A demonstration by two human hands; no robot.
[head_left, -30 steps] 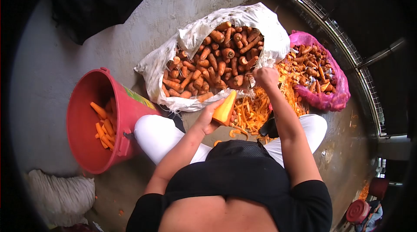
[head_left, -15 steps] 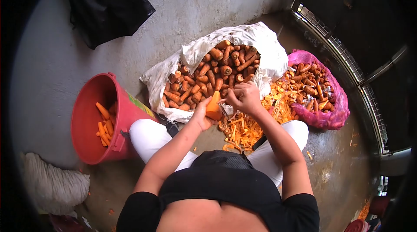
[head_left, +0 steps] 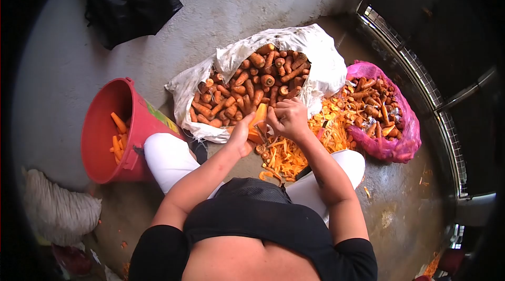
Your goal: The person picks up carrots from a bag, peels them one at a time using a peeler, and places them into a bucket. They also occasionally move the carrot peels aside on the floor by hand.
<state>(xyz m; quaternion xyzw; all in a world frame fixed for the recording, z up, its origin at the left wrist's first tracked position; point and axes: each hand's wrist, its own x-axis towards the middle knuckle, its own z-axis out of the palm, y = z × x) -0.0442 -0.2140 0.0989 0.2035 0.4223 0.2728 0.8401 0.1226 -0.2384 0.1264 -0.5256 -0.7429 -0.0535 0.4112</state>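
In the head view, your left hand point(head_left: 241, 134) was clamped around a peeled bright-orange carrot point(head_left: 258, 117). Your right hand point(head_left: 288, 118) met it at the carrot's other side, fingers curled closed; what they gripped was hidden. Just beyond both hands lay an open white woven sack point(head_left: 321, 54) of unpeeled carrots, and beneath them a heap of orange peelings point(head_left: 286, 156). A red plastic bucket point(head_left: 97, 123) stood well left of your left hand.

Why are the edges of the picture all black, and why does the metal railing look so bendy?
Head view: a very wide, fisheye-like lens bends the metal railing into a curve and leaves a dark ring around the frame; the light is soft and even, with no strong glare; the white sack and the carrot in the left hand look sharp.
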